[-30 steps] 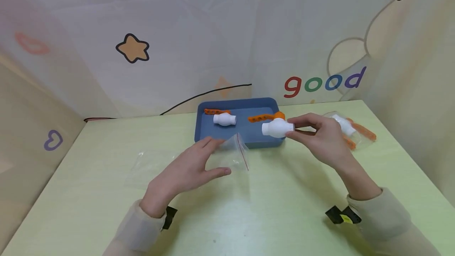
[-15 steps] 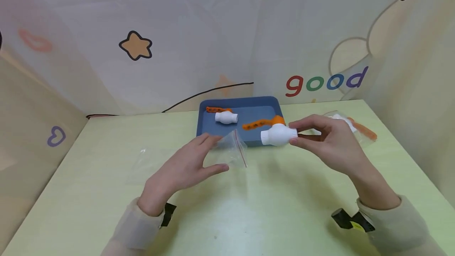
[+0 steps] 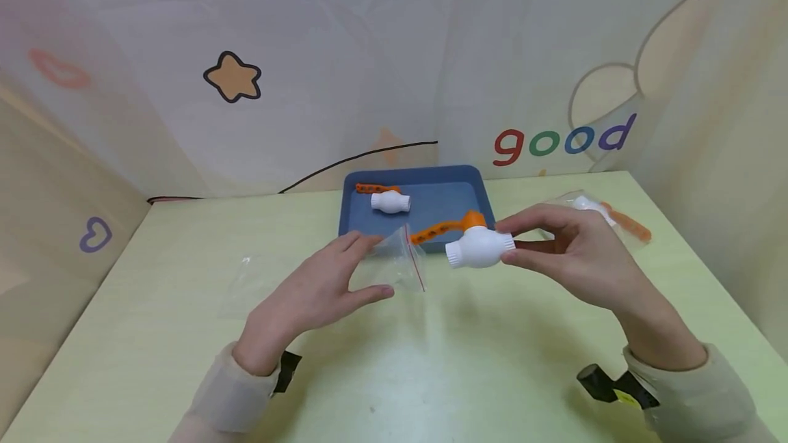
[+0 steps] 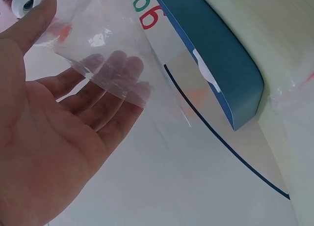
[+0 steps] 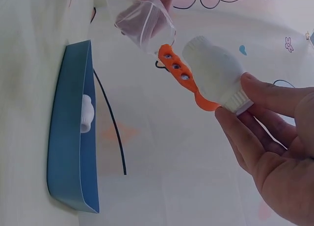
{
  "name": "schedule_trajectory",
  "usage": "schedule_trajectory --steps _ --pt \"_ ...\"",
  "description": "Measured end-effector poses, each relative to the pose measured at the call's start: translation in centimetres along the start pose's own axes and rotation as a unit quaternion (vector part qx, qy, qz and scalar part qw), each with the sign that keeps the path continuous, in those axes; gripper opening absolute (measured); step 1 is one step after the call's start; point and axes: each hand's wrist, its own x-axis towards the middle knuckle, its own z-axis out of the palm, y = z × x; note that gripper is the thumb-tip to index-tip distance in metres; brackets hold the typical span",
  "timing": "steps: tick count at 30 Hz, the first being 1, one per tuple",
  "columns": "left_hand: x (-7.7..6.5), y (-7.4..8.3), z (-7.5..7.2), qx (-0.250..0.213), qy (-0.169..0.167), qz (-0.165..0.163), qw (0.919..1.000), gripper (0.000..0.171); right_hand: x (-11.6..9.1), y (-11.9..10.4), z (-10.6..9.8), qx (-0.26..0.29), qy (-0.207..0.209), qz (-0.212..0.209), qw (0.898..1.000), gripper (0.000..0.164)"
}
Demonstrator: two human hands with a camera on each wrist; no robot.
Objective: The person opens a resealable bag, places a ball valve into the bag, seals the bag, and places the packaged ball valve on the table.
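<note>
A white plastic ball valve (image 3: 479, 247) with an orange lever handle (image 3: 440, 230) is held above the table. My right hand (image 3: 566, 245) pinches its right end between thumb and fingertips, so the handle points left toward the bag. A clear zip bag (image 3: 400, 262) with a red seal line hangs at my left hand (image 3: 314, 286), its seal side facing the valve. In the left wrist view, the film (image 4: 103, 39) covers the ends of my gently bent fingers, while the thumb stands apart from them. The handle's tip overlaps the seal line in the head view.
Behind the hands stands a blue tray (image 3: 431, 176) with another white ball valve (image 3: 390, 202) in it. A bagged valve with an orange handle (image 3: 628, 222) lies at the right, partly hidden by my right hand. Another clear bag (image 3: 246, 286) lies flat at the left.
My right hand has brought the valve lower and nearer, tilting its handle down toward the bag. The left hand and its bag have barely moved.
</note>
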Motion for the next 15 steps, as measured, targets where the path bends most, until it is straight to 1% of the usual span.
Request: schedule_trajectory --steps 4,12,15 --pt "0.0 0.2 0.0 -0.001 -0.002 0.0 1.0 0.072 0.1 -0.1 0.3 0.016 -0.012 -0.001 1.0 0.037" --pt "-0.1 0.7 0.4 -0.002 -0.008 0.009 0.9999 0.07 -0.1 0.2 1.2 -0.003 -0.021 0.002 1.0 0.036" --pt "-0.1 0.9 0.3 -0.004 -0.01 0.011 0.9999 0.07 -0.1 0.3 1.4 -0.001 -0.024 0.0 1.0 0.036"
